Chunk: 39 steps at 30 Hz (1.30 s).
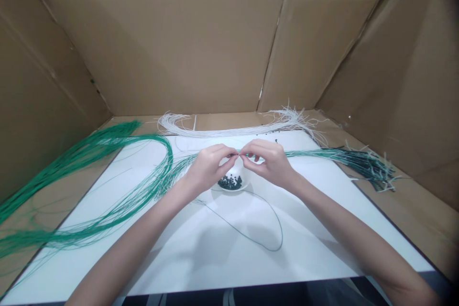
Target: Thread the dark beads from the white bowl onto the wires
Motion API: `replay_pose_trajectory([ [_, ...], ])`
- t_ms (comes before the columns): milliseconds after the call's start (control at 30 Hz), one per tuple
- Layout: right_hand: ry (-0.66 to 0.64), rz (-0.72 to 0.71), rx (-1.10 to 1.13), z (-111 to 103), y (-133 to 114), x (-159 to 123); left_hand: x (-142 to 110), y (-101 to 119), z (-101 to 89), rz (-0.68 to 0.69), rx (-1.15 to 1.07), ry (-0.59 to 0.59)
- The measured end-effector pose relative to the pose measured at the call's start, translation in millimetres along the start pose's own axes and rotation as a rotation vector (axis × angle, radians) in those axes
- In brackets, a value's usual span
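Note:
My left hand and my right hand meet fingertip to fingertip above a white bowl. Both are closed in a pinch. A tiny dark bead shows at the left fingertips; a thin pale tip, seemingly a cord end, lies between the right thumb and finger. Small black beads fill the bottom of the bowl. On the table below, a thin green cord makes a wide loop, its ends lost near the bowl and left wrist. Behind the hands runs a bundle of green cords, partly hidden by them.
Long green cords curve over the left side of the white table. White cords lie along the back, with loose black beads nearby. Dark cord ends fan out at right. Cardboard walls enclose the back and sides.

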State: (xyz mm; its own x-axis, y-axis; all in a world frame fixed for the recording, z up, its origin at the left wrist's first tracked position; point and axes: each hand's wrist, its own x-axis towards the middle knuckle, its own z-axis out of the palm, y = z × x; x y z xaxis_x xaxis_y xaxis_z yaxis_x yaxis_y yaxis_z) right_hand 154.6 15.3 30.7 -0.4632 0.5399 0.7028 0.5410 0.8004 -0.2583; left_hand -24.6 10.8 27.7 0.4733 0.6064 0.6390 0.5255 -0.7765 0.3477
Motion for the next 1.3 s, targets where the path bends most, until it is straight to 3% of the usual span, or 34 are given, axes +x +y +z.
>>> replay_pose_trajectory([
  [400,-0.038,0.087,0.050,-7.9,0.4,1.8,-0.3,-2.3,-1.8,0.049,0.035,0.076],
  [700,0.013,-0.039,0.077,-5.7,2.0,2.6,-0.5,-1.2,-0.5,0.086,0.035,0.097],
  [967,-0.010,-0.052,-0.008,-16.6,5.0,4.0,2.0,3.9,-6.7,0.080,0.046,0.101],
  [1133,-0.016,0.002,-0.029,-23.8,7.6,6.1,3.2,2.0,-10.3,-0.038,0.003,0.071],
  [1300,0.001,0.086,-0.013,-27.7,11.1,9.0,3.2,-10.3,-10.8,-0.311,-0.307,-0.148],
])
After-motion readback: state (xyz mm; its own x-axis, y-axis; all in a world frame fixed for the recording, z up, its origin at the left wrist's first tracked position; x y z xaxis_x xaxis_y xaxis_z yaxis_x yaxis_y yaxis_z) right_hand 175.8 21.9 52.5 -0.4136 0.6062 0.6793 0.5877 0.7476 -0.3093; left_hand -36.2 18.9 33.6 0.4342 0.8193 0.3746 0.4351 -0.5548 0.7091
